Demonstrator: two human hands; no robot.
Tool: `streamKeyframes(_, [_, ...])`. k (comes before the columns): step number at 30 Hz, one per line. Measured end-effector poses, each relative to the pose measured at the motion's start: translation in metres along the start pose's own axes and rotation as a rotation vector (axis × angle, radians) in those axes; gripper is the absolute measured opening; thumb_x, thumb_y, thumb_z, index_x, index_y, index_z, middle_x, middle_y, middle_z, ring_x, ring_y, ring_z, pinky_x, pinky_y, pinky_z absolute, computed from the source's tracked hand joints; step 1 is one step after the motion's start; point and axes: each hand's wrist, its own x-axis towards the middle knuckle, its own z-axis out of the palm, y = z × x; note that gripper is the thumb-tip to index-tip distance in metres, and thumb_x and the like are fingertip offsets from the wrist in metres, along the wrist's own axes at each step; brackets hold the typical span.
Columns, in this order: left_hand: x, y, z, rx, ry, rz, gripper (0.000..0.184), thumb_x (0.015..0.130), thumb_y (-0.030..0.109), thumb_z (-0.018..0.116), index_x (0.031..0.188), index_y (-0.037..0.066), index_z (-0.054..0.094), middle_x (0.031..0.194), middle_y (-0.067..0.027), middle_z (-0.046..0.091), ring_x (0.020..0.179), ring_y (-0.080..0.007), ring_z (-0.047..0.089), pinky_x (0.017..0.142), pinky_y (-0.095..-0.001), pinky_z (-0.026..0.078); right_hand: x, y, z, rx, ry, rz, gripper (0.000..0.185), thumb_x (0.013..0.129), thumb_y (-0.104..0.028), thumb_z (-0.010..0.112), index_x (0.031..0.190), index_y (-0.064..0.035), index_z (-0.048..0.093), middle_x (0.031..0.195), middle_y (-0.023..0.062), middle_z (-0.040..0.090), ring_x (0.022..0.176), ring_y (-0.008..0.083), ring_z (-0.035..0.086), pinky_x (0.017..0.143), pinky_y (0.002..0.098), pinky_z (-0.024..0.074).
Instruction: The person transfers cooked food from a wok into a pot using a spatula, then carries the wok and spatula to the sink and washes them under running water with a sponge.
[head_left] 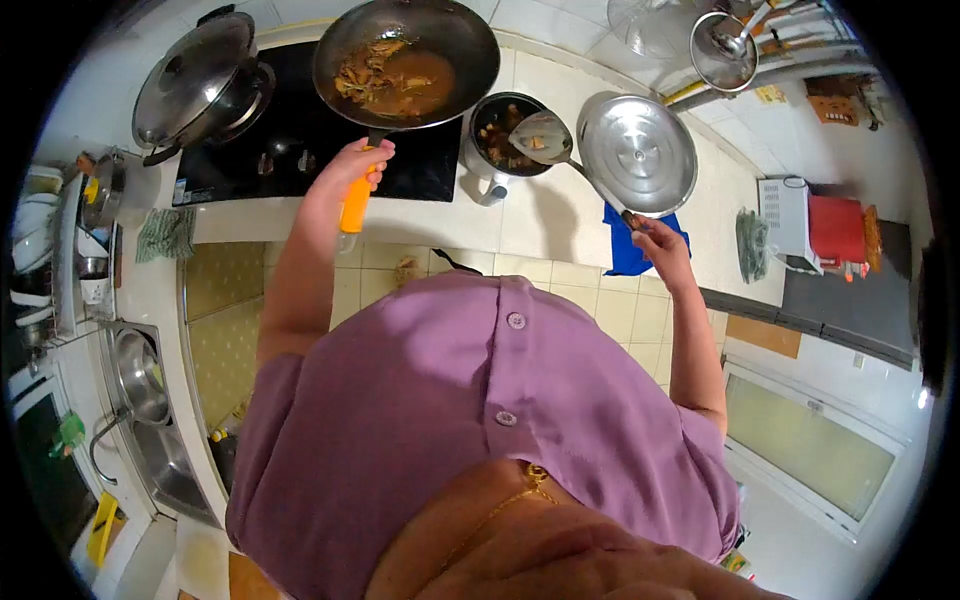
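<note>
Countertop edge (430, 236) runs beneath the wok handle (353, 207), left hand (355, 170) gripping.

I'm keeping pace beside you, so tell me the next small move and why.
Probably swing the spatula over to the wok for a scoop: food and brown liquid lie there, the left hand grips its orange handle, and the right hand holds the spatula's blade over the pot.

Wearer: mauve shirt (400, 400), gold chain (497, 512)

Shirt plain, loose, short sleeves (272, 385); forearms (697, 345) bare. Button strip (508, 365) down the front, two round pale buttons (516, 320) in view. Chain thin, small gold pendant (537, 472) at the shirt's open neck.
</note>
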Motion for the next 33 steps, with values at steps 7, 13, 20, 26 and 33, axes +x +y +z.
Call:
streamKeyframes(7, [0.002, -0.003, 0.002, 0.043, -0.002, 0.024, 0.021, 0.082, 0.015, 0.066, 0.098, 0.011, 0.053, 0.067, 0.0020, 0.048, 0.049, -0.0062, 0.042, 0.045, -0.0214, 0.036, 0.044, -0.071, 0.019, 0.240, -0.126, -0.005, 0.033, 0.088, -0.020, 0.062, 0.118, -0.0071, 0.059, 0.077, 0.0014, 0.062, 0.064, 0.0062, 0.051, 0.056, 0.0225, 0.0422])
streamKeyframes(13, [0.010, -0.010, -0.004, 0.031, -0.030, 0.048, 0.021, 0.081, 0.013, 0.065, 0.097, 0.011, 0.052, 0.066, 0.0008, 0.048, 0.048, -0.0075, 0.042, 0.043, -0.0222, 0.036, 0.136, -0.184, 0.042, -0.726, -0.080, -0.376, 0.030, 0.085, -0.032, 0.058, 0.112, -0.0192, 0.061, 0.088, 0.0158, 0.066, 0.082, 0.0326, 0.064, 0.072, 0.0403, 0.0500])
streamKeyframes(20, [0.018, -0.016, -0.006, 0.029, -0.035, 0.057, 0.021, 0.081, 0.012, 0.064, 0.098, 0.010, 0.052, 0.065, 0.0004, 0.047, 0.045, -0.0083, 0.042, 0.041, -0.0233, 0.034, 0.208, -0.227, 0.029, -0.798, -0.293, -0.396, 0.029, 0.083, -0.032, 0.058, 0.107, -0.0177, 0.066, 0.085, 0.0116, 0.068, 0.072, 0.0242, 0.065, 0.066, 0.0365, 0.0517])
streamKeyframes(26, [0.022, -0.020, -0.008, 0.025, -0.065, 0.066, 0.020, 0.082, 0.012, 0.063, 0.098, 0.010, 0.051, 0.064, 0.0006, 0.047, 0.043, -0.0084, 0.042, 0.040, -0.0241, 0.034, 0.212, -0.165, 0.073, -0.294, -0.560, -0.120, 0.031, 0.086, -0.021, 0.059, 0.116, -0.0131, 0.061, 0.078, 0.0050, 0.065, 0.059, 0.0118, 0.056, 0.055, 0.0257, 0.0475])
streamKeyframes(33, [0.026, -0.027, -0.008, 0.065, -0.058, 0.097, 0.019, 0.083, 0.012, 0.062, 0.098, 0.009, 0.050, 0.064, -0.0004, 0.046, 0.043, -0.0094, 0.042, 0.040, -0.0249, 0.035, 0.184, -0.122, 0.210, 0.344, -0.397, -0.327, 0.031, 0.089, -0.017, 0.060, 0.119, -0.0093, 0.057, 0.089, 0.0047, 0.064, 0.075, 0.0117, 0.057, 0.070, 0.0253, 0.0467])
